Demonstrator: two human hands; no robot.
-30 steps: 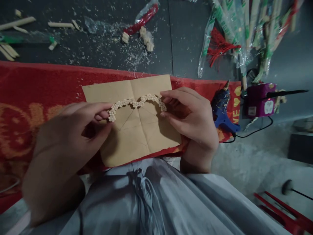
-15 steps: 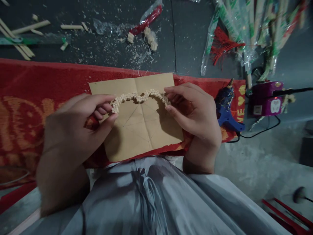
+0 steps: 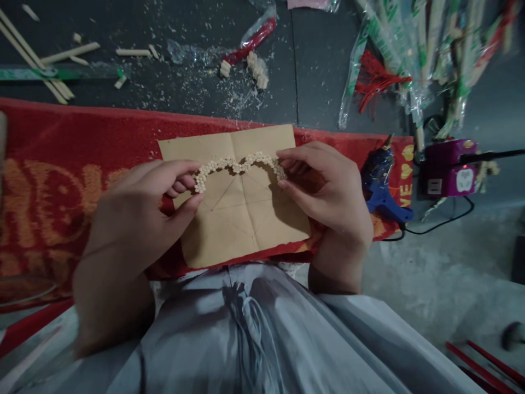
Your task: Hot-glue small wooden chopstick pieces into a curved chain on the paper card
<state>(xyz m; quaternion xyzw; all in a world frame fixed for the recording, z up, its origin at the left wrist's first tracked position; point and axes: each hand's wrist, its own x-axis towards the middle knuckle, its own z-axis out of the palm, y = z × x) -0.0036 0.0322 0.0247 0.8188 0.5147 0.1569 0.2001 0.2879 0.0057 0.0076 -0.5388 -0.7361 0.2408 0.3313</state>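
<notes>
A wavy strip of small pale wooden stick slices (image 3: 223,163), shaped in two arches with a dip between them, spans my two hands. My left hand (image 3: 150,205) pinches its left end between thumb and fingers. On the other side, my right hand (image 3: 324,183) has thumb and forefinger closed around the right end. Beneath the strip lies a creased tan paper sheet (image 3: 229,230) with thin pencil lines drawn on it. The strip's shadow falls on the paper.
The paper rests on a red patterned towel (image 3: 82,131). To the right are a blue glue gun (image 3: 379,180) and a purple power block (image 3: 447,167) with a cord. Wrapped chopsticks (image 3: 435,49), a red tassel (image 3: 375,82), loose sticks (image 3: 69,53) and a red-handled tool (image 3: 250,41) lie behind, among shavings.
My left hand and the strip's left end have shifted slightly right in view. The paper and table items also appear a little farther right. Both hands keep their grip.
</notes>
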